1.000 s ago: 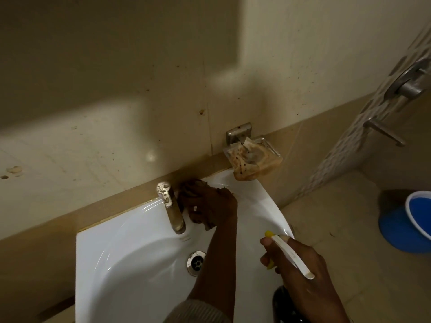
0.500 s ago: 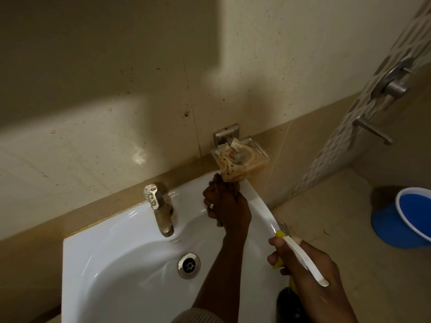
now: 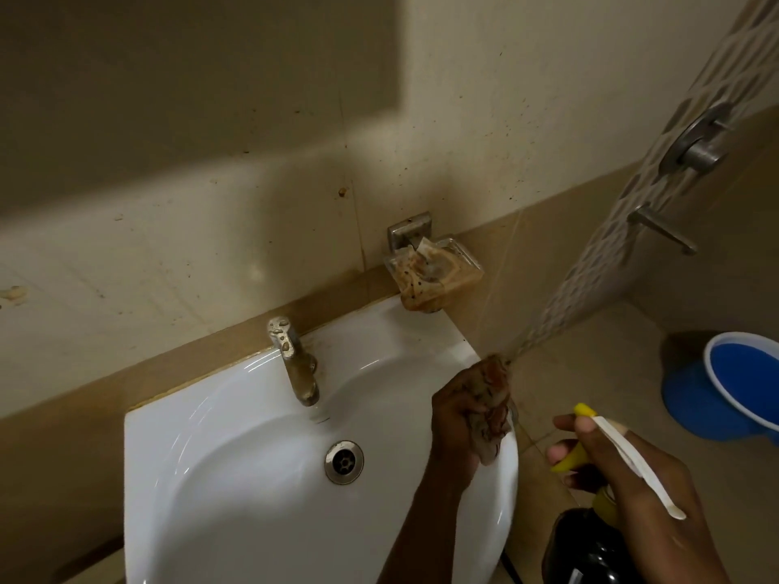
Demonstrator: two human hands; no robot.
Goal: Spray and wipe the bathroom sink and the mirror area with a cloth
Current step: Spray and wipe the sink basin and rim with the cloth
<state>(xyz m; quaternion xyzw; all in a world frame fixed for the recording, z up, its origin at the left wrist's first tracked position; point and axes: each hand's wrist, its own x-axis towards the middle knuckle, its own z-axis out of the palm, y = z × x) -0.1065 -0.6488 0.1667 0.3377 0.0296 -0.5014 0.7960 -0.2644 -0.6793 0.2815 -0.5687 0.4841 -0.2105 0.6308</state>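
Your left hand (image 3: pixel 459 410) had slid from beneath the soap dish (image 3: pixel 434 274) to the white sink's right rim (image 3: pixel 508 478), clenched around the stained cloth (image 3: pixel 491 410), while your right hand (image 3: pixel 632 491) gripped the spray bottle (image 3: pixel 607 503) nearest you.

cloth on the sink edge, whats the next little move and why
Probably slide the cloth in the left hand on down the sink's right rim toward the front. It sits bunched on that rim, and the rim nearer the camera looks unwiped. The right hand just holds the spray bottle.
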